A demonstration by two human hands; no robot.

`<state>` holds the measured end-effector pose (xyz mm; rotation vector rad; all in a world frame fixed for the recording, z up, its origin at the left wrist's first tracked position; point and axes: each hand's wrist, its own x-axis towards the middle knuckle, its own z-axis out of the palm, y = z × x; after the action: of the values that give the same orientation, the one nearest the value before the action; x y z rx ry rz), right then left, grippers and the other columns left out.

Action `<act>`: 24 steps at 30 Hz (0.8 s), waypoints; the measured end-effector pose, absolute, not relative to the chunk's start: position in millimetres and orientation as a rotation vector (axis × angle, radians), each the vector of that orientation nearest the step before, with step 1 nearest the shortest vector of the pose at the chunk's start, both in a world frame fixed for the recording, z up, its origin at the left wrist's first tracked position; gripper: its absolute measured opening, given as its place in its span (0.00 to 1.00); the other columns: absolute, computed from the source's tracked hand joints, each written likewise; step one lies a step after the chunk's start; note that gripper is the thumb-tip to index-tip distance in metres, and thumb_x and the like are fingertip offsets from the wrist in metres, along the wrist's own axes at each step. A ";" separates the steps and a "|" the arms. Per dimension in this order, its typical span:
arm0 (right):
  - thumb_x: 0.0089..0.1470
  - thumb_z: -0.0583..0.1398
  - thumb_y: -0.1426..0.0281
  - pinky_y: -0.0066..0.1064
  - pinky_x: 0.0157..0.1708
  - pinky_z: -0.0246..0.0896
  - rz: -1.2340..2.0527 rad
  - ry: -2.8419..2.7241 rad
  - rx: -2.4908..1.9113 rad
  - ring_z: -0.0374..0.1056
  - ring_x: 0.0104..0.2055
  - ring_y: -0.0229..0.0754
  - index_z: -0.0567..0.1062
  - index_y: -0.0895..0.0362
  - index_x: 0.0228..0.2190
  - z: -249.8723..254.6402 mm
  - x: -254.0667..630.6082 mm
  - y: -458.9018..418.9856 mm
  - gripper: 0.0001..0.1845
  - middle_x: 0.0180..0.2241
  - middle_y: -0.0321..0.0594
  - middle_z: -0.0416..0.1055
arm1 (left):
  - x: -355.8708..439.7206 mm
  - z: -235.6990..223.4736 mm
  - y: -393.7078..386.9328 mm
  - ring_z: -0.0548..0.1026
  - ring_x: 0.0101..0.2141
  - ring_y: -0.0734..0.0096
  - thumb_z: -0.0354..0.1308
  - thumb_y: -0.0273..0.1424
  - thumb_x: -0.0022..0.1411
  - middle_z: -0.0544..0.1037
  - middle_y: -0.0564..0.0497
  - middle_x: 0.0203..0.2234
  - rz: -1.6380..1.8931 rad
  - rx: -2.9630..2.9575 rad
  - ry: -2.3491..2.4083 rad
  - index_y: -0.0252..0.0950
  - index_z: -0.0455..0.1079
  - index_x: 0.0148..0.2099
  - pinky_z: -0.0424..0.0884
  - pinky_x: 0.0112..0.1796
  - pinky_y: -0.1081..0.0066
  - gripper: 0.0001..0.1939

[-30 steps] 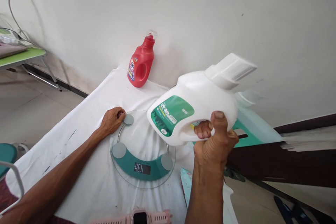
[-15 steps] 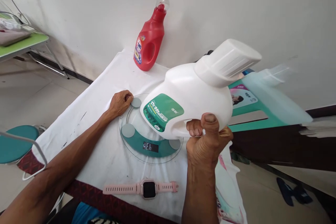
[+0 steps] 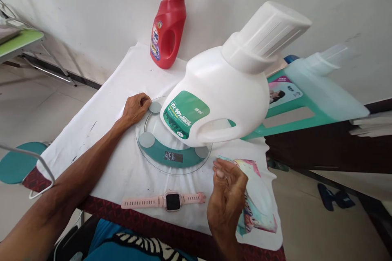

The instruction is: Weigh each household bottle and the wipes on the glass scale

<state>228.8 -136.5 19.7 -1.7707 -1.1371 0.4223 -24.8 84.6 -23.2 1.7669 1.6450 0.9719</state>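
A white detergent jug (image 3: 226, 85) with a green label and a ribbed white cap stands on a round glass scale (image 3: 153, 153) with a teal band and a lit display. My right hand (image 3: 228, 191) hovers just below the jug's handle, off it, fingers loosely bent and apart, holding nothing. My left hand (image 3: 136, 108) lies on the white cloth at the scale's far left rim, fingers curled against the glass edge beside a round metal pad.
A red detergent bottle (image 3: 167, 24) stands by the wall. A pink smartwatch (image 3: 165, 201) lies near the table's front edge. A colourful packet (image 3: 257, 200) lies at the right corner, a pale blue jug (image 3: 321, 89) beyond it. A teal stool (image 3: 15, 167) stands at the left.
My right hand has let go of the white jug's handle and dropped back toward me. The jug now rests on the scale. My left hand has stayed at the scale's rim.
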 end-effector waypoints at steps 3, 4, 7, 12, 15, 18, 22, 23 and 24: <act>0.65 0.55 0.46 0.48 0.49 0.67 0.445 -1.161 -1.891 0.73 0.49 0.55 0.73 0.57 0.46 13.5 235.8 -148.5 0.27 0.46 0.53 0.76 | -24.4 -22.6 84.8 0.69 0.28 0.70 0.57 0.34 0.63 0.76 0.53 0.26 0.973 1.764 1.647 0.36 0.76 0.37 0.64 0.34 0.67 0.09; 0.65 0.54 0.45 0.48 0.49 0.67 0.464 -1.186 -1.919 0.73 0.48 0.55 0.73 0.57 0.45 12.2 237.3 -148.4 0.28 0.45 0.53 0.77 | -24.3 -22.3 84.8 0.69 0.28 0.70 0.57 0.34 0.63 0.76 0.53 0.26 0.974 1.763 1.648 0.36 0.76 0.37 0.64 0.34 0.67 0.09; 0.64 0.52 0.43 0.48 0.48 0.67 0.495 -1.232 -1.963 0.73 0.47 0.56 0.74 0.58 0.43 9.3 239.5 -143.5 0.31 0.44 0.53 0.77 | -24.4 -21.7 84.7 0.69 0.28 0.70 0.56 0.34 0.63 0.76 0.53 0.26 0.979 1.765 1.643 0.36 0.76 0.37 0.65 0.34 0.67 0.09; 0.63 0.52 0.41 0.47 0.47 0.68 0.486 -1.259 -1.991 0.74 0.45 0.55 0.73 0.57 0.43 9.3 243.0 -138.6 0.32 0.43 0.54 0.78 | -25.0 -22.2 84.4 0.69 0.27 0.70 0.56 0.34 0.63 0.75 0.53 0.25 0.976 1.771 1.635 0.36 0.76 0.37 0.65 0.34 0.67 0.09; 0.63 0.51 0.40 0.46 0.45 0.69 0.508 -1.267 -2.021 0.74 0.43 0.55 0.73 0.57 0.43 12.0 245.7 -137.7 0.33 0.42 0.53 0.78 | -25.0 -22.2 84.3 0.68 0.27 0.70 0.56 0.34 0.63 0.74 0.53 0.24 0.970 1.769 1.633 0.36 0.76 0.37 0.65 0.34 0.67 0.09; 0.61 0.52 0.39 0.48 0.46 0.69 0.542 -1.250 -2.039 0.75 0.43 0.56 0.73 0.57 0.43 15.6 246.3 -136.6 0.34 0.42 0.54 0.78 | -24.7 -22.0 84.4 0.68 0.27 0.70 0.56 0.34 0.63 0.74 0.53 0.24 0.966 1.770 1.629 0.36 0.76 0.37 0.65 0.34 0.67 0.09; 0.60 0.54 0.38 0.50 0.48 0.69 0.528 -1.209 -2.040 0.75 0.49 0.58 0.73 0.57 0.46 27.6 242.4 -131.2 0.35 0.48 0.56 0.78 | -24.4 -22.3 84.8 0.69 0.27 0.69 0.55 0.34 0.63 0.75 0.53 0.25 0.964 1.775 1.633 0.36 0.76 0.37 0.65 0.34 0.67 0.10; 0.60 0.56 0.39 0.51 0.49 0.68 0.491 -1.204 -2.010 0.74 0.50 0.58 0.73 0.56 0.48 33.0 240.6 -127.8 0.34 0.50 0.55 0.77 | -24.4 -22.4 84.7 0.69 0.28 0.69 0.55 0.35 0.64 0.75 0.53 0.25 0.960 1.777 1.636 0.36 0.76 0.37 0.66 0.34 0.67 0.10; 0.60 0.57 0.41 0.51 0.50 0.68 0.445 -1.197 -1.959 0.74 0.52 0.58 0.72 0.56 0.49 39.3 238.7 -123.0 0.33 0.51 0.54 0.77 | -24.4 -22.6 84.6 0.69 0.28 0.69 0.55 0.35 0.64 0.76 0.52 0.25 0.956 1.780 1.639 0.36 0.76 0.37 0.66 0.35 0.67 0.10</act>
<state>238.7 -123.0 39.3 -1.9589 -1.1966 0.4449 -24.4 84.6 -22.6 1.7801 1.6388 0.9562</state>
